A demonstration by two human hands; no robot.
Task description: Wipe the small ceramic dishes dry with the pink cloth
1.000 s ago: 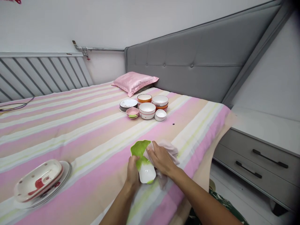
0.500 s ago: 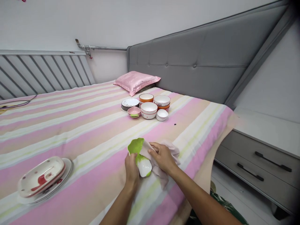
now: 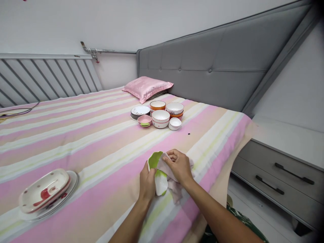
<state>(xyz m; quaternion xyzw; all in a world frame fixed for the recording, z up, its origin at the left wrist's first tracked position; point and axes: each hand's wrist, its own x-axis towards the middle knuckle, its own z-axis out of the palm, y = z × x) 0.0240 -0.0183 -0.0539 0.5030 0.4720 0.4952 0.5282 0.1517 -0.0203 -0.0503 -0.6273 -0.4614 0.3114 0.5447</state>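
Note:
A green and white dish shaped like a cabbage leaf (image 3: pixel 161 184) is tilted up above the near part of the bed. My left hand (image 3: pixel 147 182) grips its left edge, thumb over the front. Bunched in my right hand (image 3: pixel 179 166) is a pale pink cloth (image 3: pixel 174 190), pressed against the dish's upper right side. Loose folds of the cloth hang below and to the right of my fingers. Part of the dish's inside is hidden behind the cloth.
On the striped bedsheet (image 3: pixel 101 145), a group of stacked bowls (image 3: pixel 161 116), plates (image 3: pixel 140 111) and small white dishes (image 3: pixel 174 123) stands ahead. Oblong dishes (image 3: pixel 45 190) lie on plates at the left. A pink pillow (image 3: pixel 147 87) is by the headboard; a nightstand (image 3: pixel 280 165) is at right.
The leaf dish has moved slightly right and turned more on edge, with my left hand following. My right hand has shifted a little right and up with the cloth.

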